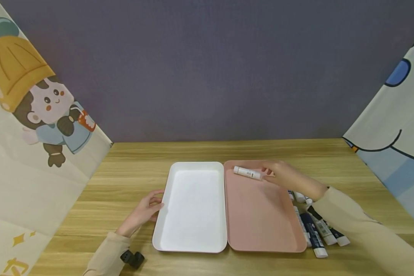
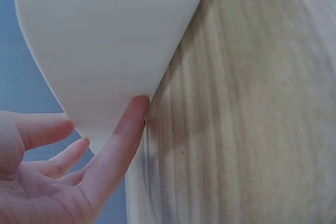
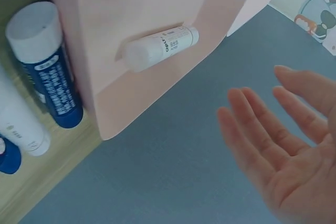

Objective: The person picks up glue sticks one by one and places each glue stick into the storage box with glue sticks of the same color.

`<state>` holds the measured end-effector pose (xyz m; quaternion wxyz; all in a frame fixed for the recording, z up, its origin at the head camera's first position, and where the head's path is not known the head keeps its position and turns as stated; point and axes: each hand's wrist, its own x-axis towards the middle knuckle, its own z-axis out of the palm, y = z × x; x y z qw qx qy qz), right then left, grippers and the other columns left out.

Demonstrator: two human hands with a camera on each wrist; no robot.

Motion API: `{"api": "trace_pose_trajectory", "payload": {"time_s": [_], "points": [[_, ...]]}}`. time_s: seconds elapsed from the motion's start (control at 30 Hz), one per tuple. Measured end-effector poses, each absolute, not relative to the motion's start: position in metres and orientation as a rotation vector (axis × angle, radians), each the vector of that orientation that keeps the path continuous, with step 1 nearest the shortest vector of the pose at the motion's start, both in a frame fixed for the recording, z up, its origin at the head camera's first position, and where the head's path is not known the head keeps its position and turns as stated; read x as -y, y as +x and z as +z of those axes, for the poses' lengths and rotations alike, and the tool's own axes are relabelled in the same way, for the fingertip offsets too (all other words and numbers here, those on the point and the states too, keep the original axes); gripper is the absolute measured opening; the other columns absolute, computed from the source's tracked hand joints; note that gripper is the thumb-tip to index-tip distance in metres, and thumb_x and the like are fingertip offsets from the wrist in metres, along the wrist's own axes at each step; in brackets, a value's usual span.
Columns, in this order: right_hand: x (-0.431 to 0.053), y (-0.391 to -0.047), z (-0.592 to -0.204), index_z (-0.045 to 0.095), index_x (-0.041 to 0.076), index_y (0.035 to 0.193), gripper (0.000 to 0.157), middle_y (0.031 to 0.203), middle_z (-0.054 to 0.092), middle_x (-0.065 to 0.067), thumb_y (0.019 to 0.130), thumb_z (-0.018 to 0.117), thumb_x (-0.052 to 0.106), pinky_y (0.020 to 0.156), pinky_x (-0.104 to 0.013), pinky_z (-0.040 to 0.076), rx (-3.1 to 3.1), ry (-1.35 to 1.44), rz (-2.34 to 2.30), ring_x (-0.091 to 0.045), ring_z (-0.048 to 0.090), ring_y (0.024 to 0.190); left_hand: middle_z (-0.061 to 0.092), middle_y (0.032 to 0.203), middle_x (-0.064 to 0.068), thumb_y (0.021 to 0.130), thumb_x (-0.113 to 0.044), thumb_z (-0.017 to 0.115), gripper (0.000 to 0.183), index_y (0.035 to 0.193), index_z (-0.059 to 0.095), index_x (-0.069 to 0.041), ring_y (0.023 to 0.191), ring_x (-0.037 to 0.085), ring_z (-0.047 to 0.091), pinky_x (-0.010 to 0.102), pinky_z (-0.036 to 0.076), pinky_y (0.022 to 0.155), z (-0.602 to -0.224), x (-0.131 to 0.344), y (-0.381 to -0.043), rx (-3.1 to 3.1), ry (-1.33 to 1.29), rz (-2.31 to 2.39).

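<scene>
Because the white tube [image 1: 247, 173] is round and is laid on its side on the floor of the pink tray [image 1: 262, 218], it could be sent rolling if it were knocked by the fingertips. Such a roll would probably be stopped by the raised walls, but the tube could be turned out of its present direction. A second trouble may be caused by the sleeve [image 1: 362, 226]: it is held partly over the loose tubes [image 1: 326, 232] outside the right wall, so the dark blue tube [image 1: 312, 232] could be brushed if the arm were lowered. At the other side, the white tray [image 1: 193, 211] is touched on its outer left wall by the left hand [image 1: 145, 209]; if it were pushed too strongly, the pink tray just beside it could also be shifted.

Near the far wall of the pink tray the white tube is found, with one end directed toward the right hand [image 1: 281, 174]. The thumb and fingers of this hand are seen parted in the right wrist view, and nothing is pinched between them; there, a gap is shown between tube and fingertips. From the head view this gap is seen poorly, and whether the nearest end is lightly touched cannot be told with certainty. The left fingers are spread a little, and nothing seems to be gripped by them.
</scene>
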<state>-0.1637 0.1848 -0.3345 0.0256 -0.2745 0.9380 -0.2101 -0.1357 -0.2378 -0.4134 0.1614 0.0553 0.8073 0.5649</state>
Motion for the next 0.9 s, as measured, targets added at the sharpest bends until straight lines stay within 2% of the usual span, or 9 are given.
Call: {"api": "trace_pose_trajectory", "payload": {"time_s": [0.4, 0.67, 0.9], "points": [[-0.210, -0.153, -0.330, 0.054, 0.000, 0.114, 0.034, 0.096, 0.059, -0.015, 0.081, 0.061, 0.003, 0.059, -0.030, 0.050, -2.967, -0.818, -0.666, -0.022, 0.057, 0.079, 0.044, 0.113, 0.030, 0.090, 0.000, 0.045, 0.045, 0.132, 0.029, 0.003, 0.081, 0.023, 0.058, 0.038, 0.054, 0.061, -0.413, 0.231, -0.140, -2.308, 0.131, 1.627], [-0.231, -0.145, -0.330, 0.053, 0.002, 0.117, 0.035, 0.105, 0.058, -0.015, 0.082, 0.059, 0.004, 0.062, -0.033, 0.050, -2.994, -0.765, -0.650, -0.022, 0.057, 0.082, 0.045, 0.113, 0.030, 0.089, 0.000, 0.045, 0.045, 0.132, 0.030, 0.003, 0.081, 0.023, 0.058, 0.037, 0.054, 0.060, -0.411, 0.226, -0.142, -2.331, 0.114, 1.616], [-0.245, -0.138, -0.335, 0.055, 0.002, 0.115, 0.034, 0.103, 0.058, -0.016, 0.081, 0.059, 0.003, 0.057, -0.026, 0.048, -3.040, -0.759, -0.636, -0.019, 0.057, 0.078, 0.046, 0.112, 0.028, 0.089, 0.001, 0.045, 0.044, 0.131, 0.032, 0.001, 0.080, 0.023, 0.058, 0.037, 0.054, 0.059, -0.412, 0.225, -0.142, -2.334, 0.072, 1.627]]}}
